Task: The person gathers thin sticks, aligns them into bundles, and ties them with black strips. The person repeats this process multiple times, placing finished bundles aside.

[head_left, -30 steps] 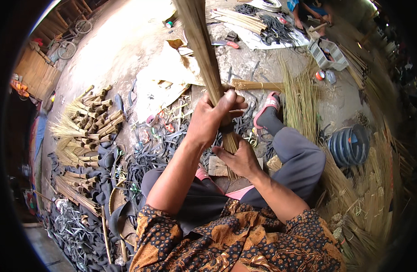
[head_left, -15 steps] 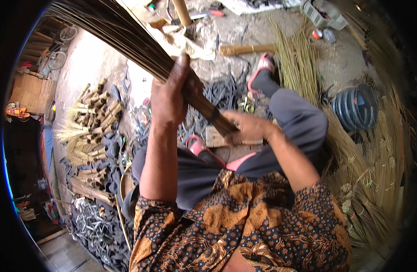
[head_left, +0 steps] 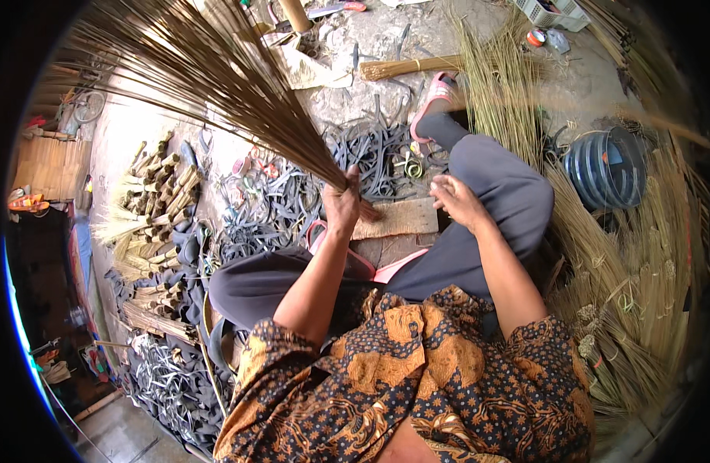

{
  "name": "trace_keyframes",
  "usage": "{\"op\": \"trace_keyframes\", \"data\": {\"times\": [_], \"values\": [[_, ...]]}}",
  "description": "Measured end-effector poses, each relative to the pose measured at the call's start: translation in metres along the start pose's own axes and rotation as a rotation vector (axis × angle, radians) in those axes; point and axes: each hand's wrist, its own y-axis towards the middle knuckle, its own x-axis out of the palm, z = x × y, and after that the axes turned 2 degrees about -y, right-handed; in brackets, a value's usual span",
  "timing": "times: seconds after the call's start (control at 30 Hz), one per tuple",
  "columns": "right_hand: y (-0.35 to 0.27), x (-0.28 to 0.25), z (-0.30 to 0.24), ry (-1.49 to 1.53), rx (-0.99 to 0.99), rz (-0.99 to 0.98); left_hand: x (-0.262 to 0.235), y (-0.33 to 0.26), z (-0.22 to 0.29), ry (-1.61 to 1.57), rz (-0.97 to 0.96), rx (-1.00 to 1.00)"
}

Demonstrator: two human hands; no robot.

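My left hand [head_left: 341, 204] is wrapped round the butt end of a bundle of thin brown broom sticks [head_left: 270, 116], low over a wooden block [head_left: 405, 219]. From that grip the sticks fan out widely toward the upper left. My right hand [head_left: 459, 204] is apart from the bundle, beside my bent right knee, its fingers loosely curled and apart with nothing visible in them. Dark rubber strips [head_left: 363, 158] lie tangled on the ground beyond the block.
Short tied bundles [head_left: 166, 185] are heaped at the left, above a pile of strip scraps [head_left: 174, 378]. At the right are a ribbed dark tub [head_left: 586, 170] and long stick bundles [head_left: 640, 285]. Greenish sticks [head_left: 498, 100] lie past my foot. A blurred long brown strip [head_left: 664, 123] crosses the upper right.
The bundle has come lower, and its sticks have spread from a tight sheaf into a wide fan. My right hand has left the butt end; the dark band seen there no longer shows.
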Motion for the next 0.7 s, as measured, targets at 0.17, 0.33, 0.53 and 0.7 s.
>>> {"op": "trace_keyframes", "data": {"times": [0.17,0.33,0.53,0.7], "values": [[0.012,0.003,0.02,-0.117,0.019,0.017,-0.012,-0.01,-0.012,-0.049,0.053,-0.098],[0.016,0.006,0.025,-0.372,-0.042,-0.021,-0.011,-0.014,-0.065,-0.028,0.049,-0.143],[0.018,-0.002,0.043,-0.524,0.096,-0.056,-0.024,-0.01,-0.011,0.048,0.097,-0.178],[0.028,-0.011,0.055,-0.46,0.143,-0.07,-0.181,0.056,0.135,0.2,0.242,-0.132]]}}
